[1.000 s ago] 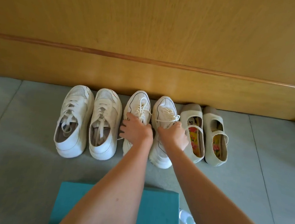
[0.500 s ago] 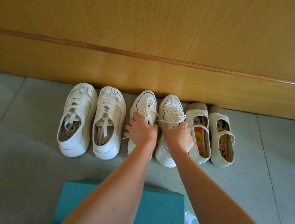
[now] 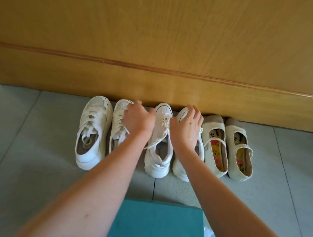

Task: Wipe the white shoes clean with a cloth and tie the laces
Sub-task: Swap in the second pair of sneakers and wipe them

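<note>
Since neither hand held a cloth, I judged the job to be at its very start, with a pair only now being picked out. The middle pair of white shoes (image 3: 159, 157) stood toes to the wooden panel (image 3: 155, 84) on the tiled floor (image 3: 26, 144), its laces (image 3: 166, 119) slack and one end trailing sideways. My right hand (image 3: 188, 128) was spread over the toe of that pair's right shoe, fingers straight, grasping nothing. My left hand (image 3: 138, 119) hung loosely open over the toe of the neighbouring white sneakers (image 3: 92, 131), empty as far as I could tell. Cream strap shoes (image 3: 228, 153) sat just beside the pair on the right. Nearer me lay a teal box (image 3: 157, 228) with a crumpled white thing (image 3: 210, 236) beside it, perhaps the cloth. The next move, I reckoned, called for gripping one shoe, drawing it closer and fetching that cloth.
</note>
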Motion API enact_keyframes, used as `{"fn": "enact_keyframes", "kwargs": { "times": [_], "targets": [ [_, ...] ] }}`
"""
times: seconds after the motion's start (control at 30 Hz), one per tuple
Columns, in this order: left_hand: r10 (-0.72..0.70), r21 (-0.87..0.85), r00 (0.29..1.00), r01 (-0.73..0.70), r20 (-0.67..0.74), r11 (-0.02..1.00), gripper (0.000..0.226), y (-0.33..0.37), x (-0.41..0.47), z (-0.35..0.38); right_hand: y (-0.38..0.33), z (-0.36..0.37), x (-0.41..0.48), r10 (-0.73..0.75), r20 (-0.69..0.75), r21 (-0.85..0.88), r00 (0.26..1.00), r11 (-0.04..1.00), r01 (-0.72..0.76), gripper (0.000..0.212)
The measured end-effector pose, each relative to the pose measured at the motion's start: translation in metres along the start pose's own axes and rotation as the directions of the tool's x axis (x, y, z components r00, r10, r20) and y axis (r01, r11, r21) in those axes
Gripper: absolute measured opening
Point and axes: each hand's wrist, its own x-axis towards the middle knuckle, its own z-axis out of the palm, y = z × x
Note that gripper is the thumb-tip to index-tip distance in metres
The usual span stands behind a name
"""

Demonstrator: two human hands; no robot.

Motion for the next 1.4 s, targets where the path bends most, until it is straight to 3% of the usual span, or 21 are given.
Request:
{"fn": "enact_keyframes", "kwargs": {
  "times": [0.1, 0.2, 0.3, 0.4, 0.5, 0.63, 0.73, 1.0, 1.2, 1.4],
  "targets": [
    [0.063, 0.188, 0.994, -0.045, -0.093, 0.981, 0.049, -0.02, 0.033, -0.046, -0.041, 0.015, -0.008, -0.092, 0.077, 0.056, 0.993, 0.995, 0.088, 0.051],
    [0.005, 0.344, 0.997, 0.024, -0.083, 0.939, 0.066, -0.051, 0.057, -0.081, -0.072, 0.042, -0.025, -0.001, 0.316, 0.074, 0.949, 0.997, -0.023, 0.067],
    [-0.209, 0.31, 0.978, 0.198, 0.004, 0.93, 0.081, -0.083, 0.064, -0.093, -0.085, 0.072, -0.04, 0.156, 0.506, -0.038, 0.848, 0.987, -0.159, 0.091],
    [-0.325, 0.241, 0.941, 0.294, 0.097, 0.925, 0.095, -0.111, 0.062, -0.082, -0.089, 0.094, -0.051, 0.275, 0.58, -0.112, 0.767, 0.959, -0.26, 0.105],
    [-0.351, 0.191, 0.924, 0.322, 0.148, 0.927, 0.097, -0.127, 0.056, -0.064, -0.091, 0.109, -0.057, 0.308, 0.579, -0.136, 0.755, 0.949, -0.283, 0.108],
    [-0.305, 0.153, 0.948, 0.289, 0.093, 0.945, 0.091, -0.136, 0.05, -0.051, -0.093, 0.118, -0.059, 0.299, 0.513, -0.176, 0.805, 0.954, -0.243, 0.113],
    [-0.318, 0.123, 0.944, 0.306, 0.092, 0.944, 0.096, -0.139, 0.049, -0.05, -0.092, 0.12, -0.062, 0.312, 0.525, -0.205, 0.792, 0.949, -0.238, 0.116],
    [-0.302, 0.13, 0.952, 0.294, 0.048, 0.947, 0.082, -0.147, 0.043, -0.057, -0.089, 0.106, -0.061, 0.321, 0.474, -0.151, 0.82, 0.947, -0.284, 0.09],
    [-0.309, 0.111, 0.947, 0.299, 0.083, 0.948, 0.085, -0.125, 0.035, -0.092, -0.102, 0.062, -0.06, 0.263, 0.479, -0.102, 0.838, 0.964, -0.244, 0.084],
    [-0.18, 0.084, 0.982, 0.175, 0.052, 0.981, 0.073, -0.062, 0.004, -0.141, -0.105, -0.022, -0.068, 0.23, 0.418, -0.045, 0.879, 0.971, -0.233, 0.086]
  ]
}}
